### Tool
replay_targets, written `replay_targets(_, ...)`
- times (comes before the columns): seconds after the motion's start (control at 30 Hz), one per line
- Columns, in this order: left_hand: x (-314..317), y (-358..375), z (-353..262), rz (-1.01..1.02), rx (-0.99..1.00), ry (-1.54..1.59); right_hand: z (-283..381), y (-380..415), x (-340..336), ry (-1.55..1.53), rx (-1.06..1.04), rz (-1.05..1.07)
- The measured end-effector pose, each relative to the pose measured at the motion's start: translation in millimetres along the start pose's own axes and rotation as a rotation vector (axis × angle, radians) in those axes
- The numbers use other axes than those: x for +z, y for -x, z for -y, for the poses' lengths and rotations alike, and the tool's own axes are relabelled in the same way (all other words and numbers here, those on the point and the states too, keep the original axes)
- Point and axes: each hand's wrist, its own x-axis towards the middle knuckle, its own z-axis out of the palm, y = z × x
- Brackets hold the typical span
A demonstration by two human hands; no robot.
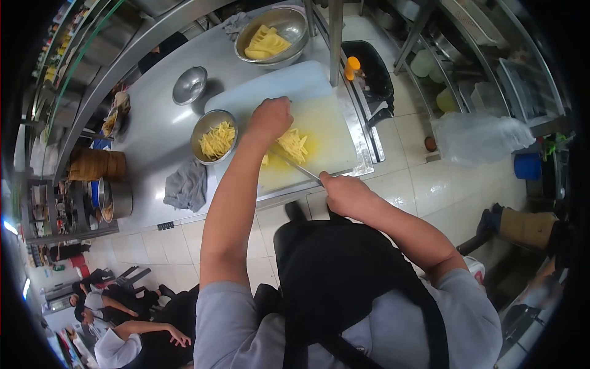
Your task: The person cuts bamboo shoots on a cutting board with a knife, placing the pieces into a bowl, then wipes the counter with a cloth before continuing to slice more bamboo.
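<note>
My right hand [347, 194] grips a knife by its handle, and the knife blade [296, 165] slants across the cutting board [335, 138]. Beside the blade lies a small heap of thin pale-yellow strips [293, 143] on the wet, yellow-stained surface. Just above the heap, my left hand [270, 118] is closed with its fingers curled in; whatever is under or in them is hidden. A steel bowl [195, 139] left of my forearm holds more cut strips [217, 140]. Larger yellow pieces [266, 43] sit in a big steel bowl [296, 23] beyond the board.
A small steel bowl [190, 85] and a crumpled grey cloth [185, 186] are on the steel table [150, 132]. Off its right side stand a black bin [376, 77] and a black-handled tool [380, 117]. Co-workers [141, 335] are at lower left; shelves line the right.
</note>
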Motion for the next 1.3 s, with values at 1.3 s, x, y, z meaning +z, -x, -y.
replay_targets(1.3, 52, 116, 21, -0.444, 0.313, 0.100, 9, 0, -9, 0.259, 0.026, -0.081)
